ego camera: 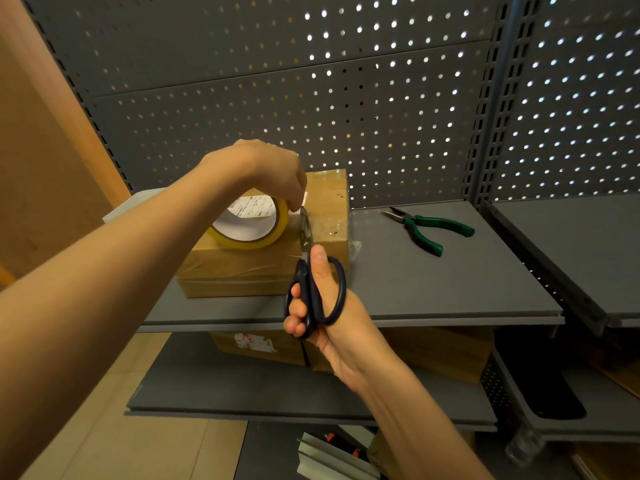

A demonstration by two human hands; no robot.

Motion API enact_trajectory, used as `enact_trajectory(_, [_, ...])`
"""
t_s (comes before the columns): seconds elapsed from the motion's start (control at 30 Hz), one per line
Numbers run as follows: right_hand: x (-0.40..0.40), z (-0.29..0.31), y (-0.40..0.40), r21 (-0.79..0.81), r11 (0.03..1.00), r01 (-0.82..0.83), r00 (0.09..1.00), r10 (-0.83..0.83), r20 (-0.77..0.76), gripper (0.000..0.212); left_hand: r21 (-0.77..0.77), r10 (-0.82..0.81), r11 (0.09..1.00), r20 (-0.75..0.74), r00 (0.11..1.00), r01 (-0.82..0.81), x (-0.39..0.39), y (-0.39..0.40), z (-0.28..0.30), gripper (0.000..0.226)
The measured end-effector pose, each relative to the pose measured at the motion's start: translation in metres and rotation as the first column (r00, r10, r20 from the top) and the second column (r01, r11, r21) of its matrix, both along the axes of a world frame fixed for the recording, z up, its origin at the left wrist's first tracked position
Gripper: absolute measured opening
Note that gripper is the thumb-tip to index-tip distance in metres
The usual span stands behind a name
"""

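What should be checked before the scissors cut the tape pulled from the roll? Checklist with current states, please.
1. Left hand grips the yellowish clear tape roll above the brown cardboard box: ok.
2. Right hand holds the black-handled scissors, thumb and fingers through the loops: ok.
3. Blades meet the clear tape strip running from roll to box: ok.
4. Left fingertips out of the blades' way: cannot tell, they are very near the tips.
5. Box sits flat on the grey metal shelf: ok.
6. Green-handled pliers lie aside: ok.
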State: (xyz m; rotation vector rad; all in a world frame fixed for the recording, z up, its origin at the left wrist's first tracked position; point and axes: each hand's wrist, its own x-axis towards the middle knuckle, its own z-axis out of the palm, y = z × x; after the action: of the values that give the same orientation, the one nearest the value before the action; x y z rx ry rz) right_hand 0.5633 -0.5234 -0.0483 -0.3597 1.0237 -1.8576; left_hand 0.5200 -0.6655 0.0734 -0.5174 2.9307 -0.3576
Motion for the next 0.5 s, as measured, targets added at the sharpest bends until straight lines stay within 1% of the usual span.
enact_trajectory(0.07, [0.001,0.001,-0.003,0.008,1.0,0.002,1.0,-0.002,-0.011,0.051,0.026,-0.014,1.0,-0.008,1.0,0.014,0.004,-0.002,0.001,0.026])
enact_trajectory(0.17, [0.003,0.001,-0.005,0.011,1.0,-0.001,1.0,0.001,-0.021,0.05,0.048,-0.009,0.999,-0.034,0.999,0.011,0.008,-0.002,0.002,0.037])
enact_trajectory(0.2, [0.003,0.001,-0.006,0.011,1.0,-0.002,1.0,0.002,-0.027,0.05,0.029,0.007,1.0,-0.043,0.999,-0.006,0.009,-0.002,0.002,0.039])
enact_trajectory(0.3, [0.003,0.001,-0.007,0.046,0.998,0.034,0.997,-0.031,-0.072,0.05,-0.042,0.077,0.996,-0.08,0.994,-0.08,0.01,-0.005,0.0,0.036])
enact_trajectory(0.4, [0.003,0.002,-0.009,0.055,0.997,0.053,0.995,-0.048,-0.085,0.051,-0.047,0.094,0.994,-0.106,0.99,-0.099,0.013,-0.01,-0.001,0.037])
enact_trajectory(0.5, [0.003,0.004,-0.01,0.042,0.997,0.061,0.994,-0.057,-0.088,0.05,-0.063,0.098,0.992,-0.14,0.985,-0.108,0.018,-0.011,0.0,0.043])
